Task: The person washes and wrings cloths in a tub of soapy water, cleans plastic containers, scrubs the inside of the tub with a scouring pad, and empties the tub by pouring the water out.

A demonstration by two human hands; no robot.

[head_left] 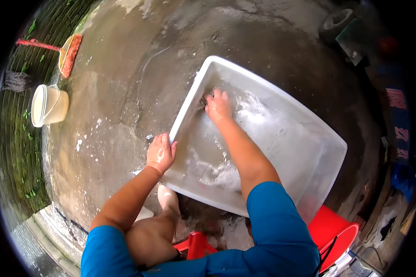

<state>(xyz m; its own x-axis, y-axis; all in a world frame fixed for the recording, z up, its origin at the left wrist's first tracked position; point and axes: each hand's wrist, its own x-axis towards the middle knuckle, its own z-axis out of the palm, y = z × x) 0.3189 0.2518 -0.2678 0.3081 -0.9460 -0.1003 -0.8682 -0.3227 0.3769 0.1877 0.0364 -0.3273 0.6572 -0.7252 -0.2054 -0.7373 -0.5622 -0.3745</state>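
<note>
A large white translucent plastic tub (282, 87) sits tilted across the middle of the view, with cloudy, sudsy water in it. My left hand (161, 153), wet with foam, grips the tub's left rim. Inside the tub, my right hand (218, 106) presses against the far left inner wall near the corner. Its fingers are bent over a small dark, rough-looking wad (202, 101), mostly covered by the hand, so its kind is unclear.
On the left stand a cream bucket (55, 106) and a red-bristled broom (70, 55) by a mossy brick wall (14, 152). A red bucket (330, 235) is close at the right, and part of a red stool (196, 244) shows below. The concrete floor (120, 92) is wet.
</note>
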